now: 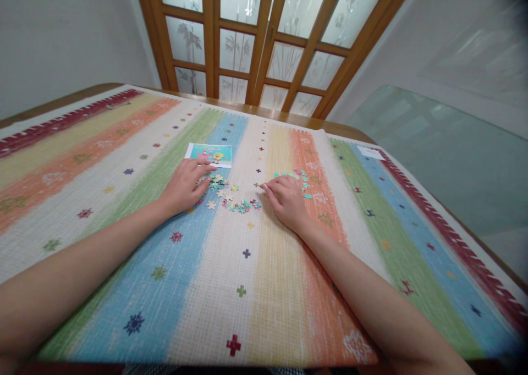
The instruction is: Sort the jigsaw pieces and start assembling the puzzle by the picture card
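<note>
My left hand (188, 183) lies over the left end of a heap of small jigsaw puzzle pieces (218, 182), its fingers stretched out and a little apart. Its fingertips reach the lower edge of a picture card (211, 154) with cartoon figures on turquoise. More loose pieces (243, 205), some pale side up and some coloured, spread between the hands. My right hand (284, 198) rests on the cloth with thumb and forefinger brought together; whatever they hold is too small to tell. Just beyond it, a curved row of turquoise and pink pieces (305, 183) is partly hidden by the hand.
A striped tablecloth (218, 276) with printed stars and crosses covers the table. A small white paper (370, 153) lies at the right far side. Behind the table stand wooden doors with glass panes (235, 50). A pale glass panel (437, 155) is at the right.
</note>
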Available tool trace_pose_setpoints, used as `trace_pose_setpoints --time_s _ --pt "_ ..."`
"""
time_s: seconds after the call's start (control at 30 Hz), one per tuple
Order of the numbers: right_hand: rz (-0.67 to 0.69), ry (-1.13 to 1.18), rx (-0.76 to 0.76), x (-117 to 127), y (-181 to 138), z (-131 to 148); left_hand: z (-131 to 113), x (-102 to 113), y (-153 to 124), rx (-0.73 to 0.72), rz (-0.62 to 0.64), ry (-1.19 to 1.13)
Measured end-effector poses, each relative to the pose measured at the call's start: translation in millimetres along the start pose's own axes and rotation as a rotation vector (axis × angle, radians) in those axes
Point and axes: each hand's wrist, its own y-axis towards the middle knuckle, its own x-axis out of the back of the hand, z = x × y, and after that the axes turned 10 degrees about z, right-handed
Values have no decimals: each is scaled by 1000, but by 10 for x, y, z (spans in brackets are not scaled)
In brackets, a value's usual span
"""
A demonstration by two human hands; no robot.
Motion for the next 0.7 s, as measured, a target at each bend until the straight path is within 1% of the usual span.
trace_pose_setpoints --time_s 0.13,0.2,0.37,0.47,0.53,0.63,0.7 --pt "-4 1 5 2 2 4 -45 -35 -32 -78 164 114" --pt "-4 -1 9 2 2 4 -96 -45 -44 -110 226 148" --pt "2 11 6 -13 1 -5 -152 -18 -40 -144 298 149" --pt "2 21 1 -17 -1 -4 -141 15 -30 -213 294 103" --pt "1 27 0 -15 -1 -1 -134 25 -22 -221 252 58" --pt "3 36 3 -13 2 5 -138 6 2 -151 161 -8" --pt "4 42 3 -14 7 13 -151 -27 25 -79 127 -36"
